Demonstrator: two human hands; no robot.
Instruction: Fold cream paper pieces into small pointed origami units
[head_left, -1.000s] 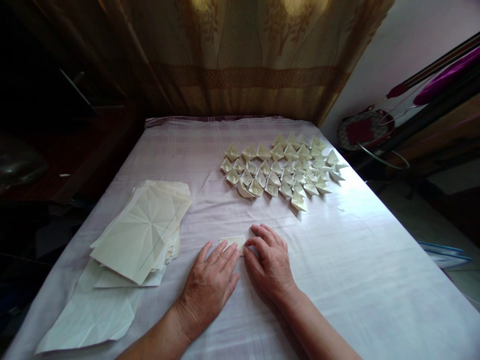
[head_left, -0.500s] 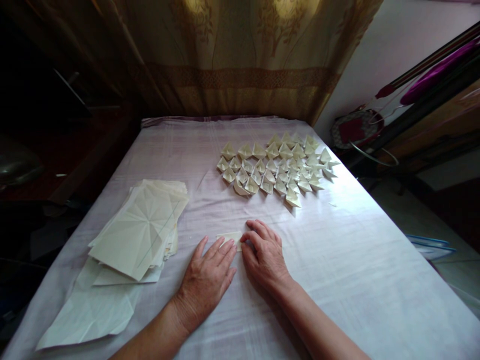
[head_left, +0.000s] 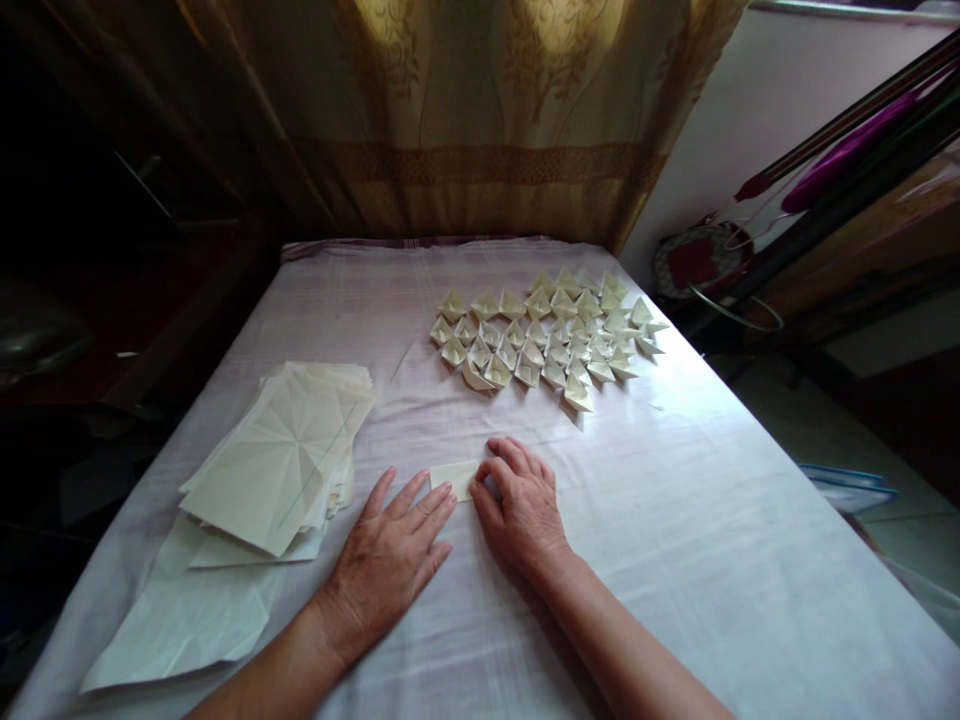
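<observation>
A small folded piece of cream paper (head_left: 452, 476) lies on the white cloth of the table (head_left: 675, 520). My left hand (head_left: 386, 565) rests flat with fingers spread, its fingertips on the paper's near left edge. My right hand (head_left: 521, 510) has its fingers curled and pressed on the paper's right end. Beyond them, at the far middle, several small folded paper boats (head_left: 544, 340) lie in rows.
A stack of creased cream paper sheets (head_left: 281, 455) sits at the left, with a larger sheet (head_left: 176, 625) under it near the front edge. A patterned curtain (head_left: 480, 120) hangs behind the table. Dark furniture stands left; rods and a purple object (head_left: 840, 160) lean at right.
Both hands and the small paper have shifted slightly left and toward me in the picture as my head moved. My left hand slid back, so more of the paper shows.
</observation>
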